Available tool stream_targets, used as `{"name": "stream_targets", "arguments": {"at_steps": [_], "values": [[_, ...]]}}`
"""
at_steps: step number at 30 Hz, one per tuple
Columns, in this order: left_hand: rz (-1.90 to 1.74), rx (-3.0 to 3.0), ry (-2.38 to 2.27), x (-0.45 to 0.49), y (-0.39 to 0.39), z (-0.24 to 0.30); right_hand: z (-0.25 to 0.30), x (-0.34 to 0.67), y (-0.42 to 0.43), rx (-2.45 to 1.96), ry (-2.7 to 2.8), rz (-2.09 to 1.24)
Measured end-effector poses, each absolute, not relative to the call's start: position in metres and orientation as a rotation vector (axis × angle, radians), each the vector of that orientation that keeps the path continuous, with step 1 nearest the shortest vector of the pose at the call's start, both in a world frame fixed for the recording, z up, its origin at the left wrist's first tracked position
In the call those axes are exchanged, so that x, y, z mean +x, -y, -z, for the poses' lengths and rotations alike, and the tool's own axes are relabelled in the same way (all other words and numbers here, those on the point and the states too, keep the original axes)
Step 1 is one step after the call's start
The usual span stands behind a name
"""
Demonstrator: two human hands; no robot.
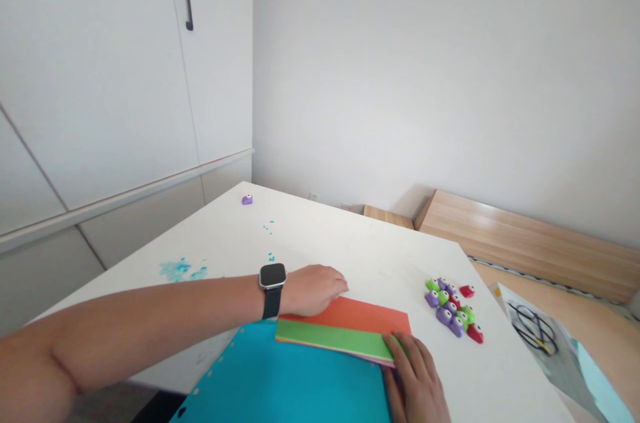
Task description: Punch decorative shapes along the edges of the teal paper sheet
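A stack of coloured paper sheets lies at the near edge of the white table [350, 236]: an orange sheet [365, 313] at the back, a green sheet [333, 337] over it, and a big blue sheet [290, 383] with punched holes in front. My left hand [315, 289], with a black watch on its wrist, lies curled on the orange sheet's far left corner. My right hand [417, 376] presses flat on the right end of the green sheet, fingers stretched out.
A cluster of several small purple, green and red paper punches [453, 309] sits right of the sheets. One purple punch [247, 199] lies far back. Blue paint smears [183, 269] mark the table's left. A clear bag [545, 336] lies at right; wooden boards lean on the wall.
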State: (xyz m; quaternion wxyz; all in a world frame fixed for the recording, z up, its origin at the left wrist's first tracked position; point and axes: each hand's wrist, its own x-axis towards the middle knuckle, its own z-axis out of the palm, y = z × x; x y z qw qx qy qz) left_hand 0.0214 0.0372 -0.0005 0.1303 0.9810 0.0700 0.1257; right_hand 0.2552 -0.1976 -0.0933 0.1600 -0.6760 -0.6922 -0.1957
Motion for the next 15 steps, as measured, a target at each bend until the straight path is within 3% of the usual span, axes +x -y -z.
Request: {"name": "stream_targets", "arguments": {"at_steps": [4,15], "values": [[-0.360,2.823,0.130,0.061,-0.025,-0.001,0.092,0.248,0.200,-1.918,1.908,0.501],[-0.273,2.789,-0.031,0.091,-0.029,0.013,0.090,0.238,0.201,-1.968,1.799,0.445]]}}
